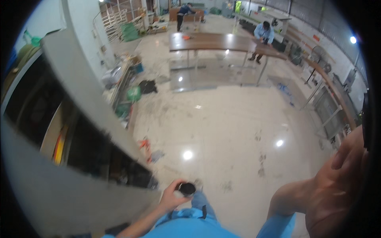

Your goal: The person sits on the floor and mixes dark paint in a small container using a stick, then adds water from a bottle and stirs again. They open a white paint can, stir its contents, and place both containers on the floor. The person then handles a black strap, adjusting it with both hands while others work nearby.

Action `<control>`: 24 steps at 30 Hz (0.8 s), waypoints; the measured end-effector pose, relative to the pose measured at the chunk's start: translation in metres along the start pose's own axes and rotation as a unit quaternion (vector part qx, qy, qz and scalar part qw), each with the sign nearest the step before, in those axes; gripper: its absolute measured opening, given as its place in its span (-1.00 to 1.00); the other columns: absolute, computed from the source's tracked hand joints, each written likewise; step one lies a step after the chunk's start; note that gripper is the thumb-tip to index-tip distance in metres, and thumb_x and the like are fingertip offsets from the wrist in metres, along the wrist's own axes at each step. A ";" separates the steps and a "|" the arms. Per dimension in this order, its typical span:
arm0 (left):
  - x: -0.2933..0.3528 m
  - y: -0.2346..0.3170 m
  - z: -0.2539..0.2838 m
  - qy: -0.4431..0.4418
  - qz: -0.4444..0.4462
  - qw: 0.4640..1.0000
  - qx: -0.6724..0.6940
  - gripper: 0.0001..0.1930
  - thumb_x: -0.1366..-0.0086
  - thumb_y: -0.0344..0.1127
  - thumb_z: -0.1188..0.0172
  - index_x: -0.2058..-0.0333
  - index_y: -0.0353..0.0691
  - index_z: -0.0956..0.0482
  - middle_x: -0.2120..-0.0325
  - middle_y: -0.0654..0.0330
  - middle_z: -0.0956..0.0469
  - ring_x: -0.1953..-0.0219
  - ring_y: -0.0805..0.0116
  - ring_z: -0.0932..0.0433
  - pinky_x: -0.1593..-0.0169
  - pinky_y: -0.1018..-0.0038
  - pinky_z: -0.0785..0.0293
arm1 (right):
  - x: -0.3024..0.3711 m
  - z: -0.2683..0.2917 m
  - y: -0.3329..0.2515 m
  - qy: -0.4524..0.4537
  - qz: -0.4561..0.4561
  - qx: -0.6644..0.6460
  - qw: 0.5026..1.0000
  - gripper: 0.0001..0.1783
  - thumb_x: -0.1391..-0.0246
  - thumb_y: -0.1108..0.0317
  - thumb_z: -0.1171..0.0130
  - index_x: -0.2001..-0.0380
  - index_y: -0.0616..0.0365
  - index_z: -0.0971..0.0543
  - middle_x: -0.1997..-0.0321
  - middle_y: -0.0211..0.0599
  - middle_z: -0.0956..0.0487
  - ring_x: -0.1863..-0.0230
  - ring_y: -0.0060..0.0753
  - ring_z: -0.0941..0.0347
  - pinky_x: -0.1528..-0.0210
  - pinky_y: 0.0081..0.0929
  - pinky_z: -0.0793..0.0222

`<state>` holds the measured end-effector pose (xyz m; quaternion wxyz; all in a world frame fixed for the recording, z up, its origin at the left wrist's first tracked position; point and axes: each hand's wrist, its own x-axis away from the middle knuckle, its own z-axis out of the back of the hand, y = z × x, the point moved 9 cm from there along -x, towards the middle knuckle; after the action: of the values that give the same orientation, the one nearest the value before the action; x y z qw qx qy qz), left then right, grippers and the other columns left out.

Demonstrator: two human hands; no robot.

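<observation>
In front of my body, low in the view, my left hand is closed around a small round container with a dark top and a paler side. Whether the dark part is a lid or its contents, I cannot make out. My right hand is raised close to the camera at the right edge, its forearm bent up from a blue sleeve. Its fingers run out of the picture, so what they touch is hidden. A grey cabinet with a dark opening stands beside my left arm.
A long brown-topped table on metal legs stands ahead, with a person in light blue bent at its right end. Farther back another person works. A second table lines the right. Orange straps lie by the cabinet.
</observation>
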<state>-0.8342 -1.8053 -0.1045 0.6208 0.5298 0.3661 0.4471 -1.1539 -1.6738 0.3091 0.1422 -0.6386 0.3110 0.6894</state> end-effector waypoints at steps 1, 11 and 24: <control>-0.025 -0.006 -0.002 0.019 0.031 0.998 0.047 -0.24 0.01 -0.31 -0.67 -0.18 -0.25 -0.51 -0.01 0.14 -0.66 -0.09 0.35 -0.63 -0.22 0.34 -0.52 | 0.008 -0.013 0.031 0.007 0.006 -0.001 1.000 -0.63 -0.35 0.31 -0.14 -0.08 0.36 -0.57 0.22 -0.05 -0.65 0.35 -0.41 -0.55 0.32 -0.54 -0.46; -0.227 -0.039 0.131 0.242 0.070 0.967 0.033 -0.27 -0.02 -0.35 -0.63 -0.18 -0.29 -0.50 -0.03 0.10 -0.65 -0.10 0.32 -0.62 -0.26 0.34 -0.49 | 0.051 -0.296 0.281 0.006 0.041 -0.178 0.983 -0.65 -0.31 0.44 -0.18 -0.12 0.32 -0.57 0.22 -0.15 -0.65 0.39 -0.50 -0.53 0.38 -0.62 -0.41; -0.533 -0.230 0.375 0.475 0.127 0.857 0.156 -0.26 -0.12 -0.54 -0.53 -0.26 -0.27 -0.40 -0.07 0.10 -0.57 -0.11 0.36 -0.58 -0.21 0.41 -0.49 | 0.717 -0.892 0.531 -0.485 -0.645 -0.156 0.570 -0.64 -0.28 0.27 -0.30 -0.04 0.27 -0.63 0.34 -0.23 -0.66 0.29 -0.39 -0.55 0.21 -0.34 -0.48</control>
<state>-0.6242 -2.4410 -0.2774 0.2189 0.3849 0.6109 0.6564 -0.8656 -2.7694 -0.2463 0.5769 -0.2526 -0.4113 0.6589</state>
